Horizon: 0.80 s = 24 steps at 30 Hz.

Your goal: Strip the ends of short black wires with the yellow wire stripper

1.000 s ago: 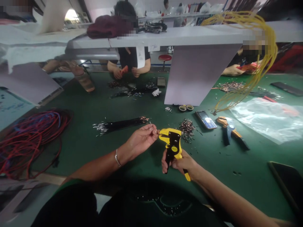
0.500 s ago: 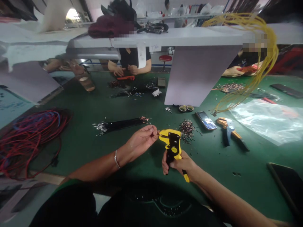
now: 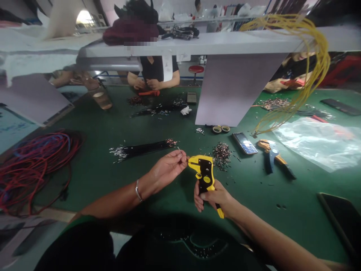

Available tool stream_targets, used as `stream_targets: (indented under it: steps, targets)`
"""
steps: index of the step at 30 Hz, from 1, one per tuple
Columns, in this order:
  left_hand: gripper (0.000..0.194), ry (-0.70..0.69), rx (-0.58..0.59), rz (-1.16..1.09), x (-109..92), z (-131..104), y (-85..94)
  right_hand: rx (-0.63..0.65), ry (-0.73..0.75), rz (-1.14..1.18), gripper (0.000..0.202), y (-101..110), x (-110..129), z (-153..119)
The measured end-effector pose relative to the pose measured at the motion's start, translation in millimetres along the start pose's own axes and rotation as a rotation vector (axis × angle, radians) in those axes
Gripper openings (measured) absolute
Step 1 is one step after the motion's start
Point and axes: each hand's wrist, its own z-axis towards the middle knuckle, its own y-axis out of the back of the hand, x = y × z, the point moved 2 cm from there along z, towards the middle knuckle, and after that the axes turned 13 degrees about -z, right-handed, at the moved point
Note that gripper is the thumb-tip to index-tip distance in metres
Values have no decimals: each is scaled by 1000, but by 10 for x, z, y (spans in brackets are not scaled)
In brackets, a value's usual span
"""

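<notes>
My left hand (image 3: 170, 167) pinches a short thin wire (image 3: 179, 149) near the jaws of a yellow and black wire stripper (image 3: 205, 173). My right hand (image 3: 216, 195) is wrapped round the stripper's handles, with its jaws pointing left at my left fingertips. Behind my left hand lies a bundle of black wires (image 3: 143, 148), with silvery ends at left and coppery ends at right. A pile of small cut bits (image 3: 221, 154) sits just right of the stripper head. Whether the wire end is inside the jaws is too small to tell.
Red and blue cables (image 3: 36, 165) lie at left. To the right are a keypad phone (image 3: 244, 143), an orange and blue tool (image 3: 273, 155), a plastic bag (image 3: 324, 143) and a dark phone (image 3: 341, 222). Two people work across the green table (image 3: 96, 180), beyond an upright panel (image 3: 234, 86).
The view has shifted very slightly. The fingers of my right hand sit a little differently on the stripper's handles; my left hand keeps its pinch.
</notes>
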Motion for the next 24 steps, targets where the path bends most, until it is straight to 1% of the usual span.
stream_targets:
  steps: [8,12,16,20,24]
  targets:
    - [14,13,-4,6,-13,26,34,-15,-13,-2,14,-21,-3,-16]
    - [11,24,7,34,-31,44,54,-35,-14,-1,12,-24,-32,-16]
    - [10,32,-13,82,-67,70,86,-71,-17,-22,9,-25,-71,-6]
    - [11,70,-7,130,-98,100,120,-116,-57,-122,7,-11,-120,-6]
    - [11,85,-11,184,-129,113,138,-154,-80,-246,12,4,-134,-28]
